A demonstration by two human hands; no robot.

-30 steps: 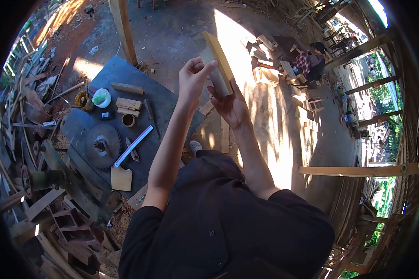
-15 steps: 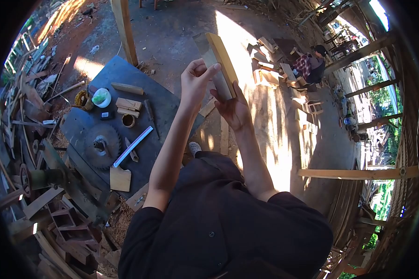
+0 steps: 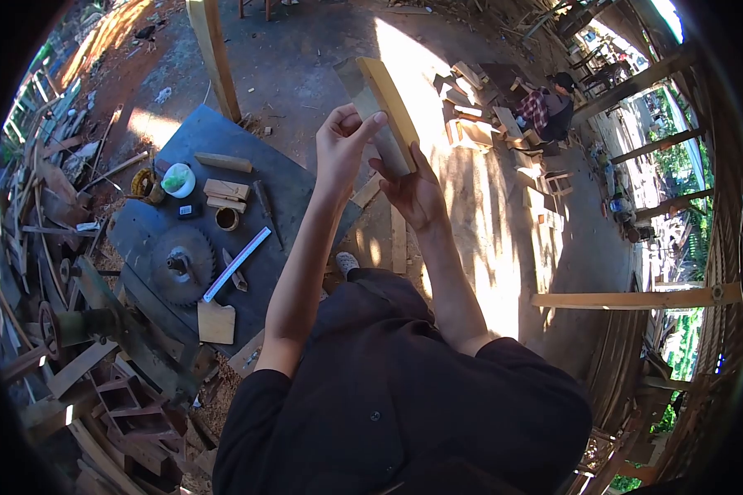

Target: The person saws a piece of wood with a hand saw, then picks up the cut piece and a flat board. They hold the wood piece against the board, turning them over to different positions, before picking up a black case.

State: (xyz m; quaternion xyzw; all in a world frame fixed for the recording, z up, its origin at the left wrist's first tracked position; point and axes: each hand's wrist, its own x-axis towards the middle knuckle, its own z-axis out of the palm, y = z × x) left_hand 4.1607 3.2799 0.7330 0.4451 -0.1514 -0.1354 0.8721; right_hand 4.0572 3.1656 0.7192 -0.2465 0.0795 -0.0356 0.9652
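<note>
In front of my chest I hold up a short wooden block point(image 3: 395, 107), tilted, with a bright yellowish edge and a greyer broad face. A thin, darker flat piece point(image 3: 350, 79) shows along its upper left side; I cannot make out what it is. My left hand point(image 3: 343, 153) is closed at the block's left side, its thumb against the grey face and its fingers curled. Cupped around the lower end is my right hand point(image 3: 417, 194), with fingers partly hidden behind the wood.
A dark saw table point(image 3: 281, 157) at left carries a circular saw blade point(image 3: 182, 266), a white ruler point(image 3: 237, 264), wood offcuts point(image 3: 226, 190), a round cup point(image 3: 227, 219) and a white bowl point(image 3: 179, 181). A post point(image 3: 213, 62) rises behind it. Another person point(image 3: 549, 111) sits by wood pieces at right.
The block and both hands keep nearly the same pose, the block shifting slightly left in view. The surroundings shift a little with the camera.
</note>
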